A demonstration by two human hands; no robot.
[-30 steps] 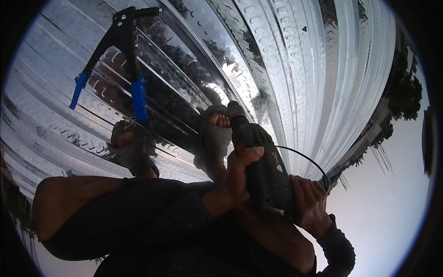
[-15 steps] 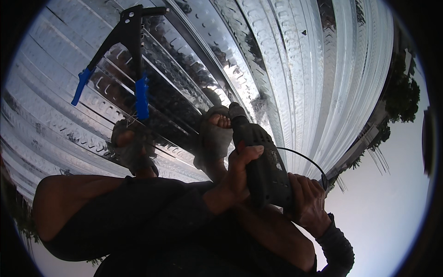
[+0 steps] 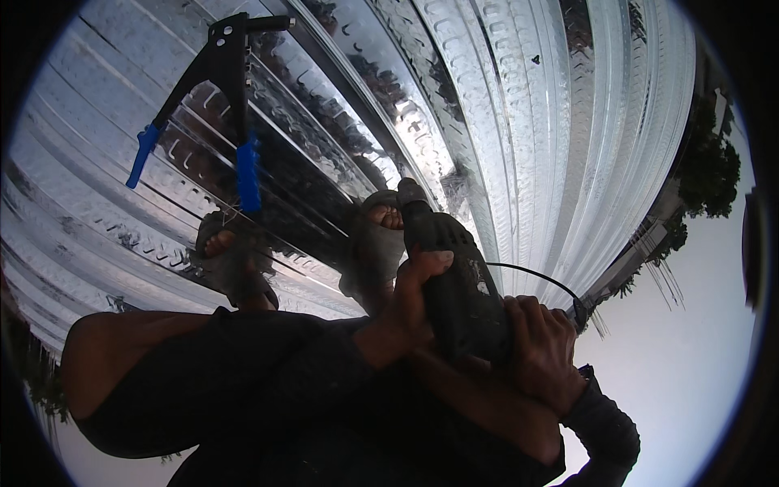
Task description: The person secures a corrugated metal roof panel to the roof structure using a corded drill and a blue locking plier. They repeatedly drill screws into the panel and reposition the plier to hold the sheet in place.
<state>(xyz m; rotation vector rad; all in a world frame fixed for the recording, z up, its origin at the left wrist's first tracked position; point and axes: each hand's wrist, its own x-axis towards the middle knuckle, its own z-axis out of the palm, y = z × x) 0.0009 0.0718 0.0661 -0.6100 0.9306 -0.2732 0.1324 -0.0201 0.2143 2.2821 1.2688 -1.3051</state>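
Your left hand (image 3: 412, 300) and right hand (image 3: 542, 345) have fingers clamped on the black drill (image 3: 466, 304), just right of your right foot (image 3: 372, 260); a skidding tip (image 3: 406, 186) could hurt your toes (image 3: 386, 216).

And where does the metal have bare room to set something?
Free: metal right of the drill, between its cord and the dark bit; also left of the riveter. Crowded: around the drill, with left hand, right hand, right foot.

Metal sheeting (image 3: 523, 138): silvery, ribbed, with rows of small embossed marks, spread underfoot
Trees (image 3: 708, 183): dark foliage beyond the sheeting's right edge
Sky (image 3: 673, 373): pale grey, lower right
Light: daylight, glaring off the metal near the middle
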